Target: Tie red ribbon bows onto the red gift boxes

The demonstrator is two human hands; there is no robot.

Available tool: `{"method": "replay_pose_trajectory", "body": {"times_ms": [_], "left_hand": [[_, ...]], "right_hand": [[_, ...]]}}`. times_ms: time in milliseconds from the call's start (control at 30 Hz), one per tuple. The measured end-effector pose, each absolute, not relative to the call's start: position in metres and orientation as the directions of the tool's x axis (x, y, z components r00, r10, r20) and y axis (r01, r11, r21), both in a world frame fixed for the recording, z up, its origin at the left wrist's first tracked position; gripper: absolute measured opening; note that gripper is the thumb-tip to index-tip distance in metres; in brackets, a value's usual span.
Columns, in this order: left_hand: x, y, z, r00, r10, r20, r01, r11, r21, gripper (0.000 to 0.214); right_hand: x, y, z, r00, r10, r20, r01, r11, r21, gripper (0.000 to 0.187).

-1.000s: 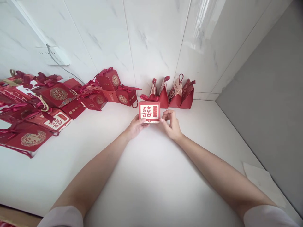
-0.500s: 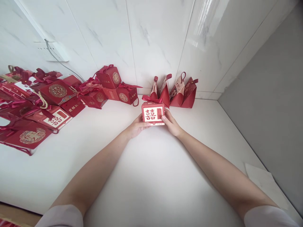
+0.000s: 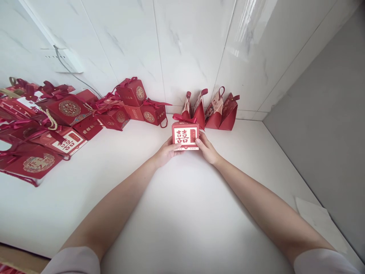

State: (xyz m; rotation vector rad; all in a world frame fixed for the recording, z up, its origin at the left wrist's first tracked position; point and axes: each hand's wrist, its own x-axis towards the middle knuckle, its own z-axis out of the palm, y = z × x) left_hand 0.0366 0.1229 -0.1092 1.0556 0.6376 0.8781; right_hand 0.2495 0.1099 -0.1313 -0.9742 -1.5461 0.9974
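Over on the left, I see a crowd of red gift boxes (image 3: pixel 42 161) piled on the white counter (image 3: pixel 173 213), ribbons and cords trailing among them. Above them, a grey cable (image 3: pixel 76 78) runs down from a socket plate (image 3: pixel 73 64) on the marbled wall (image 3: pixel 188 49). Next along, nearer the middle, one red cube (image 3: pixel 131 93) with a round emblem sits on top of other boxes, against the wall.

Then comes the left hand (image 3: pixel 164 153), its fingers holding the lower left corner of a small red-and-white box (image 3: pixel 186 137), thumb laid across the front. That box is at the middle of the view, over the counter, its white panel facing the person and a red bow (image 3: pixel 184 118) on top. The right hand (image 3: pixel 209 149) grips its right side, thumb on the front edge, the other fingers going out of sight behind. A second ago this hand was curled beside the box; now both hands have hold of it, and more of the box's top shows.

Behind and to the right, four pointed pouches (image 3: pixel 228 116) stand by the wall, just as before. Farther right, a pale sheet (image 3: pixel 316 219) lies near the counter's edge.
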Motion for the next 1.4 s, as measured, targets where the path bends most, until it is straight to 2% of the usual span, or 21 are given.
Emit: {"method": "replay_pose_trajectory", "body": {"times_ms": [567,767,1033,1200,1400], "left_hand": [[0.04,0.121,-0.106,0.486,0.872,-0.049,-0.315,0.227,0.921,0.044],[0.039,0.129,-0.109,0.496,0.857,-0.138,-0.426,0.379,0.821,0.051],[0.036,0.133,-0.106,0.414,0.875,-0.252,-0.42,0.429,0.799,0.038],[0.035,0.132,-0.108,0.408,0.886,-0.221,-0.439,0.403,0.803,0.033],[0.042,0.128,-0.108,0.344,0.923,-0.173,-0.563,0.351,0.748,0.033]], "right_hand": [[0.251,0.111,-0.133,-0.158,0.942,0.297,0.101,0.315,-0.944,0.066],[0.25,0.109,-0.131,-0.182,0.935,0.304,0.124,0.328,-0.937,0.058],[0.251,0.103,-0.123,-0.274,0.901,0.335,0.09,0.371,-0.924,0.061],[0.25,0.102,-0.12,-0.305,0.878,0.368,0.054,0.402,-0.914,0.066],[0.249,0.099,-0.118,-0.329,0.833,0.446,-0.022,0.465,-0.885,0.067]]}}
